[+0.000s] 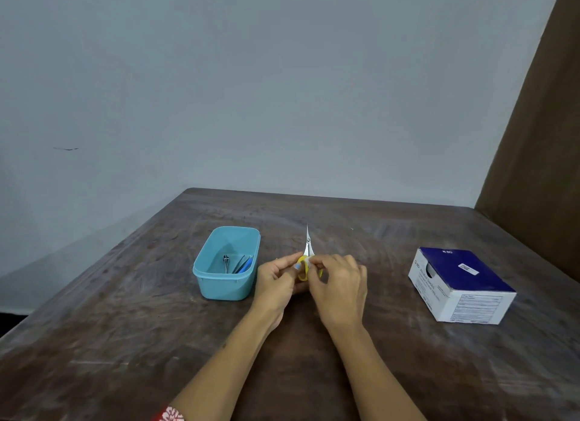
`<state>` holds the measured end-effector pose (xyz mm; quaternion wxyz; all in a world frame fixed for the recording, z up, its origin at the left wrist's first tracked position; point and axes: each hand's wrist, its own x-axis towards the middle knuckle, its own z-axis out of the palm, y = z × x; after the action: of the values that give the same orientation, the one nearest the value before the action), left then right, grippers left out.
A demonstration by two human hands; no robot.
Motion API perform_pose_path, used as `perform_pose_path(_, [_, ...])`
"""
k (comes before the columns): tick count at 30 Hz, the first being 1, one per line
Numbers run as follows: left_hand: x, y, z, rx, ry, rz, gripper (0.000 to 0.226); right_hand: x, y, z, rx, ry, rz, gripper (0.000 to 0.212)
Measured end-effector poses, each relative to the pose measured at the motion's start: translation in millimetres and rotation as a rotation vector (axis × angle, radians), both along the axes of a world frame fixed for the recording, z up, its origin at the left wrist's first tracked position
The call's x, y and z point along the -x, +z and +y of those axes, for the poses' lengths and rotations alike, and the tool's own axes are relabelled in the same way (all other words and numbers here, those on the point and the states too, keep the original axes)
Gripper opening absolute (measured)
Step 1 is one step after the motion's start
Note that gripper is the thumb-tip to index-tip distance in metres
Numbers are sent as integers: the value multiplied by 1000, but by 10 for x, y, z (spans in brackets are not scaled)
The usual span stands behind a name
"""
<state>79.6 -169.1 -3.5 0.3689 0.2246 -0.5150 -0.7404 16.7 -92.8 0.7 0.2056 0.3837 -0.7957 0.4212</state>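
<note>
Yellow-handled scissors [308,245] gripped in curled fingers of left hand [276,279], tips pointing away, over table [125,326] between teal tub [226,290] and swab box [464,282]. White wipe [310,260] pinched against handles by right hand [340,285].

The single head-worn camera is looking forward and down from above the near edge of the table [131,332], facing the wall [251,91] behind the table's far edge and closely framing the left hand [277,279] and right hand [340,290] over the table's middle.
</note>
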Motion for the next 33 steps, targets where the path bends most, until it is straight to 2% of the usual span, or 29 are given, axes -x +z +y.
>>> perform_pose_path(4, [8, -4, -13, 0, 33, -16, 25, -19, -6, 0, -37, 3, -33, 6])
perform_pose_path(9, [-5, 8, 12, 8, -24, -13, 21, 1, 0, 6, 21, -42, 11, 7])
perform_pose_path(15, [3, 4, -3, 5, -1, -22, 25, -14, -3, 9, 3, 46, -69, 4])
perform_pose_path(21, [-5, -3, -1, 1, -43, -18, 22, 6, 9, 9, 30, 6, -15, 5])
perform_pose_path(24, [-1, 1, -13, -15, -29, -21, 24, 1, 9, 17, 22, 36, -91, 3])
perform_pose_path(28, [-3, 11, -17, -33, -17, -12, 29, -32, 19, 33, 12, 67, -217, 10])
perform_pose_path(33, [4, 17, 1, -41, -24, 16, 26, 0, 29, 26, 240, 95, -321, 4])
